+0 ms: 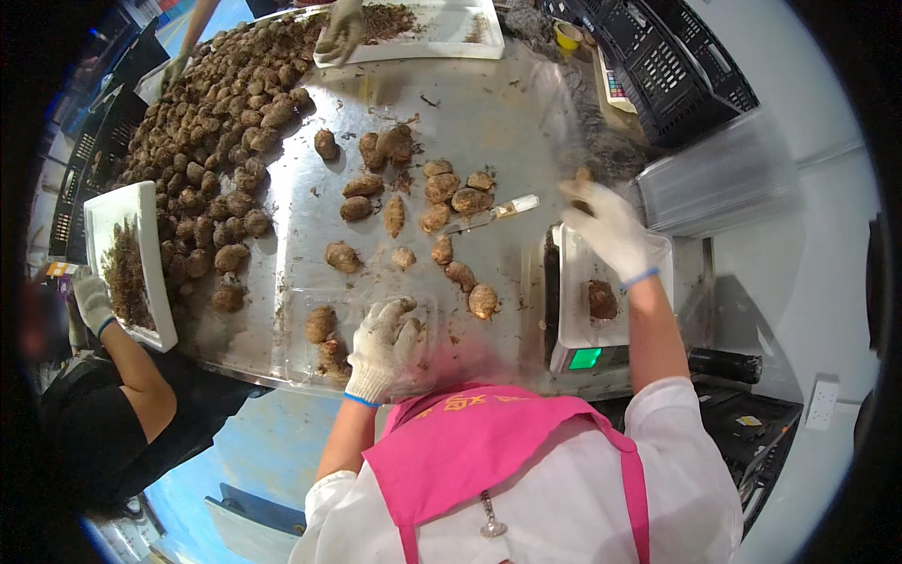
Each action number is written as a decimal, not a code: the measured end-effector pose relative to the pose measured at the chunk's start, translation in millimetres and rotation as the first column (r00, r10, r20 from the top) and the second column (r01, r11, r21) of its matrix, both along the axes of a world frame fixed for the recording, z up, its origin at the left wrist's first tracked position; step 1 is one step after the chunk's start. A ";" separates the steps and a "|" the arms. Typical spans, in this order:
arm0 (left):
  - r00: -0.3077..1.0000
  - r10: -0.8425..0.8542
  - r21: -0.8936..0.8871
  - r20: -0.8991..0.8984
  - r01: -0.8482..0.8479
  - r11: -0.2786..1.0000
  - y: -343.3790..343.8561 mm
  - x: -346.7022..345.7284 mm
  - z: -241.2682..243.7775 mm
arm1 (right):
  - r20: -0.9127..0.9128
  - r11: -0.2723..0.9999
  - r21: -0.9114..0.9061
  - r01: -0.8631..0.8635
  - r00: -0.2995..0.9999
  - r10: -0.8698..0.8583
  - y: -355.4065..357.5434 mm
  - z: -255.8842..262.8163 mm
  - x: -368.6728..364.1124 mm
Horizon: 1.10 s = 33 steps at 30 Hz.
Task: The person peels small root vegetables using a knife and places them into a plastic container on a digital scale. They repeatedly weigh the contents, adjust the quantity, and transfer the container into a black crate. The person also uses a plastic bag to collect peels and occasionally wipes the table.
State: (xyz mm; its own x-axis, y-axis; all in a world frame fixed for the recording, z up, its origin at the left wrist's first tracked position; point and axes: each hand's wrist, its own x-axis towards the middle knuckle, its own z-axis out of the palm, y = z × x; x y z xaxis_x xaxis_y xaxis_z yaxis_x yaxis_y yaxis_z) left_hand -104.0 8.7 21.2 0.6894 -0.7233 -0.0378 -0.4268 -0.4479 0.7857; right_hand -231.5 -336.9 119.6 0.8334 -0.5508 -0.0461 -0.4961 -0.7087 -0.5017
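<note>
My left hand (384, 345), in a white knit glove, rests palm down on a clear plastic tray (296, 338) at the table's near edge. Its fingers are curled, and what lies beneath them is hidden. Two brown taro corms (321, 324) sit at the tray's left end. My right hand (609, 225), gloved and blurred, hovers over the back of a white weighing scale (567, 317). Brown patches of a taro corm (583, 172) show past and between its fingers. Another corm (602, 299) lies on the scale, under my right forearm.
Loose corms (442, 187) and a knife (493, 215) lie mid-table. A large corm heap (211, 155) covers the left. Co-workers' gloved hands (342, 32) (94, 303) are near white trays (163, 282) (416, 51). Clear containers (712, 180) and black crates (655, 70) stand right.
</note>
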 end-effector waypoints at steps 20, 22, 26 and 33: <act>0.852 0.126 -0.061 -0.508 -0.181 0.982 -8.6 -3.0 -13.5 | -0.282 0.960 0.216 -0.180 0.930 0.238 47.6 -46.8 107.6; 0.713 0.041 -0.239 -0.700 -0.289 0.927 -21.6 -2.7 -0.6 | -0.067 0.817 0.532 -0.223 0.950 0.303 63.8 -34.8 89.5; 0.517 -0.177 -0.428 -0.837 -0.418 0.801 -33.3 -8.2 26.5 | 0.157 0.724 0.599 -0.342 0.937 0.313 109.0 -20.9 58.6; 0.304 -0.478 -0.559 -0.824 -0.569 0.603 -20.3 -17.6 25.5 | 0.249 0.702 0.688 -0.186 0.968 0.012 157.1 -23.7 33.4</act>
